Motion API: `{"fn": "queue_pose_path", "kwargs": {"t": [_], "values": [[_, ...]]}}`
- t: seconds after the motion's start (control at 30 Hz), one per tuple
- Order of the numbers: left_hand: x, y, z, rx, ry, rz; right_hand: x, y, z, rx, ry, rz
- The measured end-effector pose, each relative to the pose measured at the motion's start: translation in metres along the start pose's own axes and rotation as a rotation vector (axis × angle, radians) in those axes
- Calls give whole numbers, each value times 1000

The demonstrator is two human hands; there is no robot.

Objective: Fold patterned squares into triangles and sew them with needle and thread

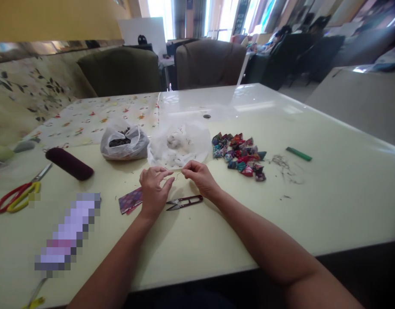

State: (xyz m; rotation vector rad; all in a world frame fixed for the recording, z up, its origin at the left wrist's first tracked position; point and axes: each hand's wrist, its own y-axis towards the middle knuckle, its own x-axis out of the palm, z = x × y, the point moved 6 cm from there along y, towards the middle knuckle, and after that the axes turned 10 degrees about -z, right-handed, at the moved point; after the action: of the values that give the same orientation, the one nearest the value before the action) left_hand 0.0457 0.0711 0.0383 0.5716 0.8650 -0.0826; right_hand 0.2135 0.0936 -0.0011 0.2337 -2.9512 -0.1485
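Observation:
My right hand [200, 177] is closed in a pinch, with a thin thread [178, 175] by its fingertips. Facing it, my left hand [155, 185] has its thumb and forefinger apart, close to the thread's other side. Just below the hands lie dark-handled thread snips [192, 200], blades pointing left. A checked purple cloth piece [130, 201] is partly hidden behind my left hand. Beyond the fingertips rests a white plastic bag [197, 141] with white stuffing on it. Whether a needle is on the thread is too small to tell.
Small sewn patterned cloth pieces [241, 156] are heaped right of the bag, near loose thread scraps [283, 165] and a green strip-shaped tool [299, 154]. Leftward are a bag with dark contents [123, 143], a dark purple roll [69, 163], scissors [19, 195] and a blurred-out object [68, 231].

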Motion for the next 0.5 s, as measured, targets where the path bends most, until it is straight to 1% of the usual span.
{"fn": "queue_pose_path", "kwargs": {"t": [0.13, 0.3, 0.4, 0.5], "values": [[1, -2, 7, 62, 41, 40, 6, -2, -2, -33, -88, -46], [0, -4, 13, 133, 138, 107, 8, -1, -5, -72, -150, -52], [0, -3, 9, 122, 179, 129, 6, 0, -4, -74, -154, -27], [-2, -3, 5, 104, 172, 164, 3, 2, -4, -77, -163, 3]]}}
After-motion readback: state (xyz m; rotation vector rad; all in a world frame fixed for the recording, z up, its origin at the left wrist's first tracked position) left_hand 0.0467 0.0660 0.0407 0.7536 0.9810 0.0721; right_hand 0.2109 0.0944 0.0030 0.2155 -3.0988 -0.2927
